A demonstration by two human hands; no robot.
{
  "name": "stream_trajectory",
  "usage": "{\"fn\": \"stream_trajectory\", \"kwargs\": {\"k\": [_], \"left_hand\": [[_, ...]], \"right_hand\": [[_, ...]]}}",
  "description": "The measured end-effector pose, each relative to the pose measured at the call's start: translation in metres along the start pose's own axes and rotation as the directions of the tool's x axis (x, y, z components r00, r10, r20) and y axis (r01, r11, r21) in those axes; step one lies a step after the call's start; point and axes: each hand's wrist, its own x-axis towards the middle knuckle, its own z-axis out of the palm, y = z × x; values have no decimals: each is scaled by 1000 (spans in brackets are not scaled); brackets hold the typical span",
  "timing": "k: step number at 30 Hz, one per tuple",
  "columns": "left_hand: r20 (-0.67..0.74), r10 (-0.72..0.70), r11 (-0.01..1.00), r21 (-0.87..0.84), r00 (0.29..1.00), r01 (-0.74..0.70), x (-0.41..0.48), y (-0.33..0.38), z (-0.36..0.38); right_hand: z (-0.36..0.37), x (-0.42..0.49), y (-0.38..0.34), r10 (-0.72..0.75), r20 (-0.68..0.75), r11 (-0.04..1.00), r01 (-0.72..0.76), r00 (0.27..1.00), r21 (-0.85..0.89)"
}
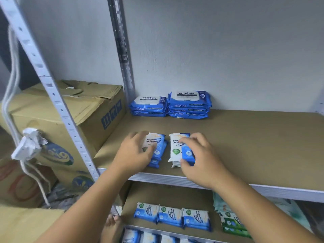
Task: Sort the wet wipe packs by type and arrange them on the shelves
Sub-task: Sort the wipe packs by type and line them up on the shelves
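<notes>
Two small stacks of blue-and-white antibacterial wipe packs lie near the front of the brown shelf board [245, 141]. My left hand [135, 153] holds the left stack [158, 148], fingers curled over its top. My right hand [201, 155] grips the right stack [177, 149], thumb at its near end. At the back of the same shelf sit two stacks of larger blue antabax packs [170, 104]. On the shelf below lie three blue-and-white packs [172, 216] in a row, with green packs [233, 223] to their right.
A grey metal upright [70, 123] stands at the left front of the shelf, another upright [122, 50] at the back. Cardboard boxes [84, 116] sit left of the rack. A white cord with a plug [28, 144] hangs there. More packs [149, 237] lie lower down.
</notes>
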Motion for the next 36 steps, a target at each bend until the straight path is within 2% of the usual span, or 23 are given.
{"fn": "stream_trajectory", "kwargs": {"k": [2, 5, 10, 14, 22, 25, 30, 36], "left_hand": [[100, 212, 977, -5, 972, -212, -11, -9, -6], [169, 319, 938, 88, 933, -336, -19, -24, -2], [-27, 338, 937, 106, 941, -333, -22, -25, 19], [-146, 298, 953, 106, 943, -285, -17, -29, 27], [-180, 117, 990, 104, 977, -100, 23, -76, 4], [-216, 9, 996, 92, 976, 11, 46, -95, -4], [-218, 100, 992, 93, 971, -81, 78, -104, 6], [-214, 131, 990, 79, 968, -117, 107, -114, 11]], "right_hand": [[2, -10, 0, -28, 70, 996, 34, 997, -81], [11, -13, -4, 19, 45, 992, -14, 999, -128], [31, -5, -8, 82, -12, 991, -83, 997, -105], [50, 14, -17, 72, -22, 993, -74, 997, -89], [95, 77, -39, 1, -4, 995, -2, 1000, -98], [115, 106, -45, -33, -23, 993, 31, 999, -111], [141, 150, -46, -113, -72, 984, 101, 991, -148], [152, 177, -42, -98, -120, 982, 77, 988, -172]]}}
